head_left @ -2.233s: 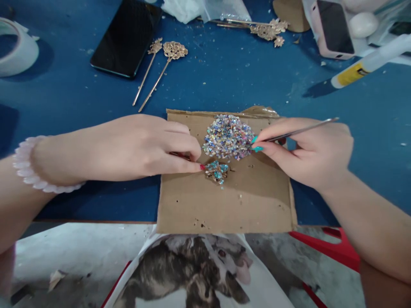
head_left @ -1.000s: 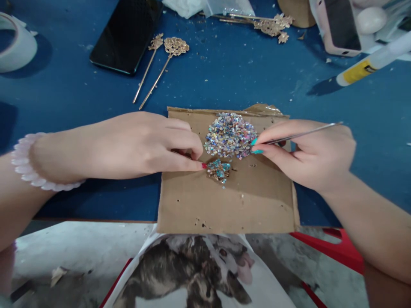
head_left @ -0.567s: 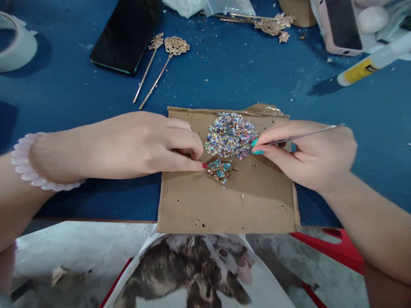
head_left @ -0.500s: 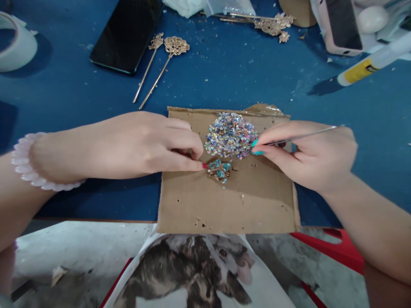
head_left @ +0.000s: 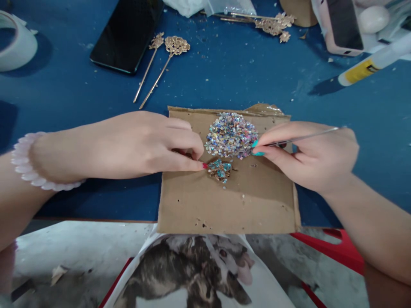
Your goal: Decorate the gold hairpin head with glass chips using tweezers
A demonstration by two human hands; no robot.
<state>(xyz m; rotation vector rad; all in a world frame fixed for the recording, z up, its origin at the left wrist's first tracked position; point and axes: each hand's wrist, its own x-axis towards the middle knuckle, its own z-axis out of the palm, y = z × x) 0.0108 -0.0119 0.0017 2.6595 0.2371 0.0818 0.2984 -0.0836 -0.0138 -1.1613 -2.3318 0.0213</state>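
Note:
My left hand [head_left: 160, 147] is closed, with thumb and fingers pinched at the edge of a gold hairpin [head_left: 219, 170] whose head is dotted with blue chips. The hairpin's stem is hidden under the hand. In my right hand [head_left: 311, 156] is a pair of thin metal tweezers [head_left: 302, 137], gripped between thumb and fingers and slanting across the hand. The tips reach the lower right edge of a pile of shiny multicoloured chips [head_left: 231, 134]. Whether a chip sits between them is too small to tell. Pile and hairpin head lie on a cardboard sheet [head_left: 231, 211].
Two gold hairpins [head_left: 176, 45] lie beside a black phone [head_left: 126, 38] on the blue table [head_left: 237, 81]. Farther back are more gold hairpins [head_left: 272, 25] and a plastic bag [head_left: 231, 6]. A tape roll [head_left: 27, 47] stands left; a white-and-yellow tube [head_left: 362, 72] is at right.

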